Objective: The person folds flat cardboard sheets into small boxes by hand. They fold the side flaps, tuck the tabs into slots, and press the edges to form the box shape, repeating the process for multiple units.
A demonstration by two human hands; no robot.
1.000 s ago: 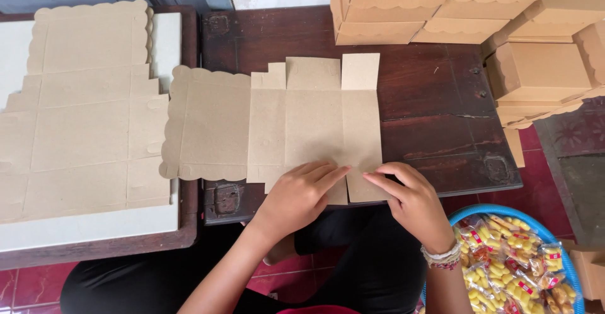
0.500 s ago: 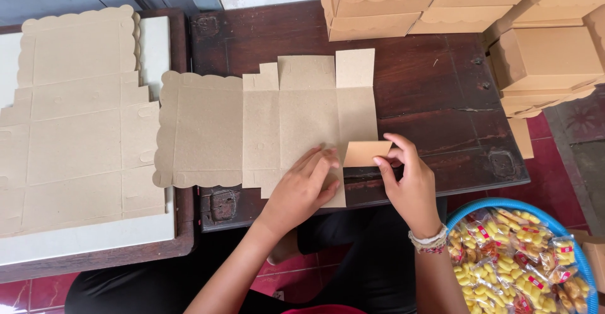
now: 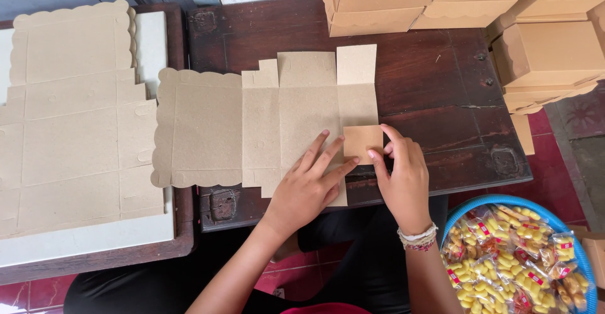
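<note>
While the flat cardboard box blank (image 3: 271, 122) lies unfolded on the dark wooden counter (image 3: 435, 93), the right hand (image 3: 403, 175) pinches its folded-up corner flap (image 3: 362, 142) and the left hand (image 3: 309, 185) presses open-fingered beside it. Folded boxes (image 3: 542, 52) stand behind; a blue basket (image 3: 570, 232) of snacks sits right.

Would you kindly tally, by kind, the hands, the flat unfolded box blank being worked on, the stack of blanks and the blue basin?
Hands: 2, left hand and right hand
Flat box blank under the hands: 1
Stack of blanks: 1
Blue basin of snack packets: 1
Total: 5
</note>
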